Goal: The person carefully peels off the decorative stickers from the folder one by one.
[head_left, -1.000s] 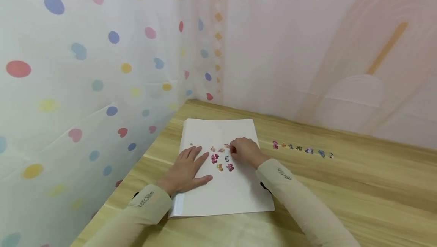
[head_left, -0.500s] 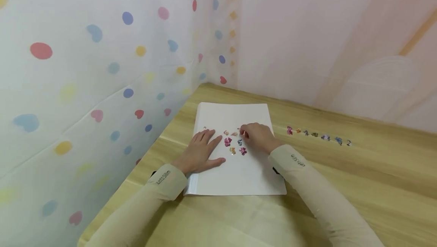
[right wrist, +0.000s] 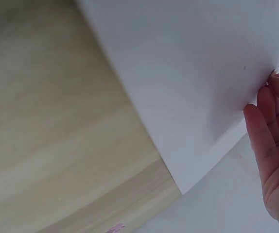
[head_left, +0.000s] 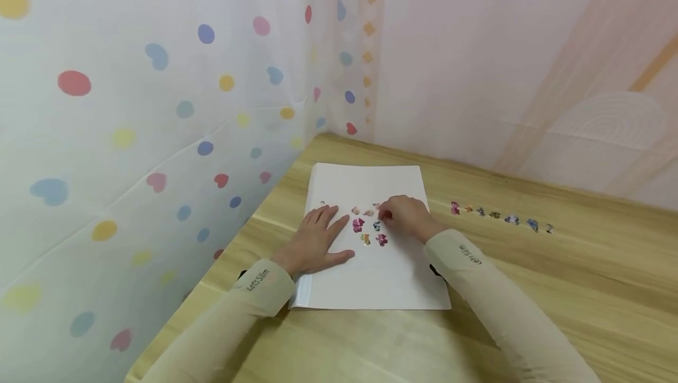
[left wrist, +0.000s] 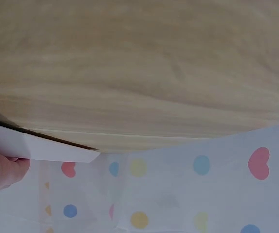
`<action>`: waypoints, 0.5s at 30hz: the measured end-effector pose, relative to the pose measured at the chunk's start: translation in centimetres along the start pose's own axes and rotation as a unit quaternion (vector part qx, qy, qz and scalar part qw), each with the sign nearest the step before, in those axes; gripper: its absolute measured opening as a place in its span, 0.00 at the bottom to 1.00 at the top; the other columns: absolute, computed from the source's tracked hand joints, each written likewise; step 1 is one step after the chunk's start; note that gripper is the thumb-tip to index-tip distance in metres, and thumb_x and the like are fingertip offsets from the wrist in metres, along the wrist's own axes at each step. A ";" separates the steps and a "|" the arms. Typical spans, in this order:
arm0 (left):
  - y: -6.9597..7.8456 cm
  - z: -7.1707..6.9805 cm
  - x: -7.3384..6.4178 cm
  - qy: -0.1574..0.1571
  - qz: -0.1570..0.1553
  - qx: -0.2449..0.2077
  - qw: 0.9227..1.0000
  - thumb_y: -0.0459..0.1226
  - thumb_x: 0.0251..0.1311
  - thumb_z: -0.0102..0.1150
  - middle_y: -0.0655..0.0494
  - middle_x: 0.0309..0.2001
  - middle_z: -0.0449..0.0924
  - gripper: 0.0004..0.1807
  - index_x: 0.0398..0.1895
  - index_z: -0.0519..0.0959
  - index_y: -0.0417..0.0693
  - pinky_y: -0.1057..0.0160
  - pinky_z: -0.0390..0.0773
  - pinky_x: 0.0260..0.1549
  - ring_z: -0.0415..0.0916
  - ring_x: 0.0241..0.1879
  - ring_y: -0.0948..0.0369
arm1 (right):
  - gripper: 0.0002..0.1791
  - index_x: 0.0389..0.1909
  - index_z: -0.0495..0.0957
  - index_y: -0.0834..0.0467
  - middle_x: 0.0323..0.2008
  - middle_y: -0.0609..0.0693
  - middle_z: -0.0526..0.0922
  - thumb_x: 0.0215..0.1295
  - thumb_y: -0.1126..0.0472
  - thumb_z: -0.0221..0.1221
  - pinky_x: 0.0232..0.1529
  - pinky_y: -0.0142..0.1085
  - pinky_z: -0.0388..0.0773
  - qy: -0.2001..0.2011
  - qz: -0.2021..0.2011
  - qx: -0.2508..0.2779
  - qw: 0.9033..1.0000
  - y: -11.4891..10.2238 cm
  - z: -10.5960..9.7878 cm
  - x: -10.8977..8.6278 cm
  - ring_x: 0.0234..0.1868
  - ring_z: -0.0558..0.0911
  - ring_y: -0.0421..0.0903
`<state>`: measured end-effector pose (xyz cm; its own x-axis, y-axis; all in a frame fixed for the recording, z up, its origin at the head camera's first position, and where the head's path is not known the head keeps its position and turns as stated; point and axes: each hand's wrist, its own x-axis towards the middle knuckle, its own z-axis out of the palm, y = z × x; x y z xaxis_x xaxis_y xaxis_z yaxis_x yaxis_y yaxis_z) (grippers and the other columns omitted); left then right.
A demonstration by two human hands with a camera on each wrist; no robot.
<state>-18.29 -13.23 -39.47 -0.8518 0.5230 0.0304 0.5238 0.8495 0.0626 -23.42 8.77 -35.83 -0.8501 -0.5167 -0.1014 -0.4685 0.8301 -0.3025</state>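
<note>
Paired sleeves [head_left: 214, 333], pale cream, long and close-fitting.
Each cuff [head_left: 278, 290] bears dark lettering [head_left: 258, 280] reading "Let's Slim"; a small black piece [head_left: 435, 270], partly hidden, shows beside each.

The pale wood-grain counter [head_left: 598, 289] carries a white folder [head_left: 371, 283], lying flat near the counter's left edge. To the folder's right, seven small colourful pieces [head_left: 511, 219] lie directly on the wood in a slightly slanting row, spaced apart.
</note>
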 end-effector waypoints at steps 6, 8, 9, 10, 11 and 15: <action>-0.1 0.5 0.3 0.020 0.005 -0.011 1.000 0.64 0.52 0.41 0.45 0.64 0.52 0.41 0.65 0.58 0.51 0.50 0.44 0.61 0.45 0.63 0.49 | 0.06 0.35 0.80 0.56 0.33 0.49 0.79 0.56 0.66 0.58 0.41 0.39 0.72 0.008 0.002 -0.007 1.000 0.3 0.1 0.0 0.34 0.74 0.44; -0.2 0.6 0.3 0.028 0.006 -0.012 1.000 0.64 0.52 0.42 0.45 0.64 0.53 0.41 0.65 0.59 0.51 0.50 0.44 0.61 0.46 0.63 0.49 | 0.07 0.36 0.80 0.56 0.34 0.49 0.79 0.56 0.66 0.58 0.42 0.39 0.72 0.009 0.003 -0.009 1.000 0.3 0.1 0.2 0.36 0.74 0.44; -0.3 0.7 0.3 0.030 0.006 -0.011 0.999 0.64 0.52 0.42 0.44 0.64 0.53 0.41 0.64 0.59 0.51 0.50 0.44 0.61 0.46 0.63 0.49 | 0.07 0.36 0.80 0.56 0.35 0.49 0.80 0.56 0.66 0.57 0.42 0.39 0.72 0.008 0.003 -0.010 1.000 0.2 0.2 0.2 0.36 0.75 0.44; -0.3 0.7 0.3 0.031 0.005 -0.011 0.999 0.64 0.52 0.42 0.44 0.63 0.53 0.41 0.64 0.60 0.51 0.50 0.44 0.61 0.46 0.63 0.49 | 0.08 0.36 0.80 0.56 0.35 0.49 0.80 0.56 0.66 0.57 0.43 0.39 0.72 0.007 0.003 -0.011 1.000 0.2 0.2 0.3 0.37 0.75 0.44; -0.4 0.7 0.3 0.032 0.005 -0.010 0.999 0.64 0.52 0.42 0.44 0.63 0.53 0.41 0.64 0.60 0.51 0.50 0.44 0.61 0.47 0.63 0.49 | 0.08 0.36 0.80 0.57 0.35 0.49 0.80 0.56 0.66 0.57 0.43 0.39 0.72 0.005 0.003 -0.010 1.000 0.2 0.2 0.3 0.37 0.75 0.45; -0.3 0.9 0.5 0.033 0.013 -0.019 0.999 0.64 0.52 0.42 0.43 0.63 0.54 0.41 0.64 0.60 0.49 0.49 0.44 0.60 0.47 0.63 0.48 | 0.08 0.36 0.80 0.56 0.34 0.48 0.79 0.56 0.66 0.57 0.41 0.38 0.72 0.002 0.011 -0.013 1.000 0.4 0.4 0.1 0.36 0.74 0.44</action>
<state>-18.81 -13.15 -40.42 -0.8375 0.5376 0.0976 0.5457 0.8323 0.0980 -23.62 8.93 -36.34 -0.8609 -0.4979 -0.1046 -0.4559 0.8463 -0.2756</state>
